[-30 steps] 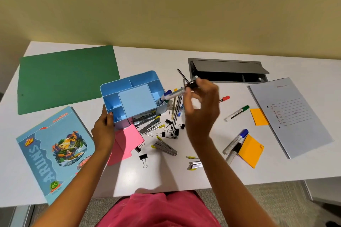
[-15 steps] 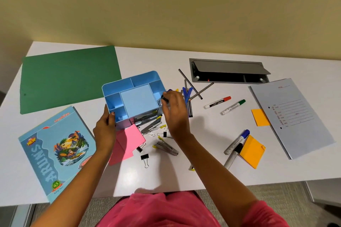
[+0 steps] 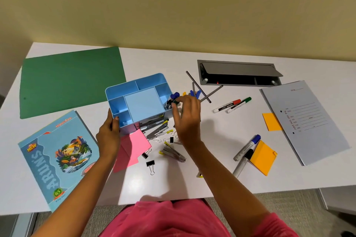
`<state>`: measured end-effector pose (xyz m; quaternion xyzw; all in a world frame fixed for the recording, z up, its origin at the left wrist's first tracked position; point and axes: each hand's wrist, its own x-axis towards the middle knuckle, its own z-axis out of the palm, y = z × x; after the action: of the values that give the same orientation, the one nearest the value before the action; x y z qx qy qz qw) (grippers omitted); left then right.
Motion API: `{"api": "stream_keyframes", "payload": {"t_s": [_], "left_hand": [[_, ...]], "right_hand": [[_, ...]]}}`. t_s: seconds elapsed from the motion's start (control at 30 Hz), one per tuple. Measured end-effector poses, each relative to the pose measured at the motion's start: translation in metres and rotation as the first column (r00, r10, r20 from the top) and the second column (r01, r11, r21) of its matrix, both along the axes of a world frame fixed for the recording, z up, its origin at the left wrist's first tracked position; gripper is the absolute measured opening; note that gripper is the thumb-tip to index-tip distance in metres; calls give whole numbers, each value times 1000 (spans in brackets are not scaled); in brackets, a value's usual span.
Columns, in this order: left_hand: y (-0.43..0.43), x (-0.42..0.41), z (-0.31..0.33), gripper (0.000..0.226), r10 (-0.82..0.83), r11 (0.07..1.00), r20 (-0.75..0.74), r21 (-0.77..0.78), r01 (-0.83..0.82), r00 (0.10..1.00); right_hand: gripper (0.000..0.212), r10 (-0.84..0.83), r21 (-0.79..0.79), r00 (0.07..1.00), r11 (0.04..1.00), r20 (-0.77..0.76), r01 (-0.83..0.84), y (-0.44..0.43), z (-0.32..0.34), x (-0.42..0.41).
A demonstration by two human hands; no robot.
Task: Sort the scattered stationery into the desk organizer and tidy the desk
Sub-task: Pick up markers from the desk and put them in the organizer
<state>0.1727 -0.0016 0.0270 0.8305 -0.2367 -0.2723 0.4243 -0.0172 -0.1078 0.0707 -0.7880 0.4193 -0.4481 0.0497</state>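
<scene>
Plainly, the light-blue desk organizer stood on the white counter, a little left of centre. The left hand gripped its near left corner, thumb on the side wall and fingers curled round the front. The right hand was at the organizer's right edge, its fingertips pinching a blue-capped marker that stood over the right-hand compartment. Something green showed beside it in the same pinch. Whether the marker's lower end touched the compartment floor could not be told.

Just beyond that hand lay a crossed heap of dark pens. A red marker and a green marker lay side by side further right. Pink sticky notes, binder clips and metal staplers were scattered in front of the organizer. A green folder and a notebook lay at the left. A grey file, an orange pad and two loose markers lay at the right.
</scene>
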Motion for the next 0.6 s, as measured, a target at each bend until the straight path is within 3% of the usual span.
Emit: {"api": "stream_keyframes", "payload": {"t_s": [0.07, 0.17, 0.3, 0.37, 0.47, 0.6], "left_hand": [[0, -1, 1, 42, -5, 1000, 12, -1, 5, 1000], [0, -2, 3, 42, -4, 1000, 19, 0, 4, 1000], [0, -2, 4, 42, -1, 1000, 32, 11, 0, 999], [0, -2, 5, 42, -2, 1000, 35, 12, 1, 999], [0, -3, 6, 41, 0, 1000, 30, 3, 0, 1000], [0, -3, 8, 41, 6, 1000, 39, 9, -6, 999]], "right_hand": [[9, -35, 78, 998, 996, 55, 31, -5, 0, -14], [8, -218, 285, 969, 942, 120, 177, -25, -5, -42], [13, -501, 471, 853, 793, 145, 386, -65, -15, -86], [26, -602, 629, 799, 625, 10, 462, -87, -20, -106], [45, -601, 752, 747, 341, -286, 563, -116, -26, -130], [51, -515, 761, 745, 243, -423, 601, -135, -30, -143]]}}
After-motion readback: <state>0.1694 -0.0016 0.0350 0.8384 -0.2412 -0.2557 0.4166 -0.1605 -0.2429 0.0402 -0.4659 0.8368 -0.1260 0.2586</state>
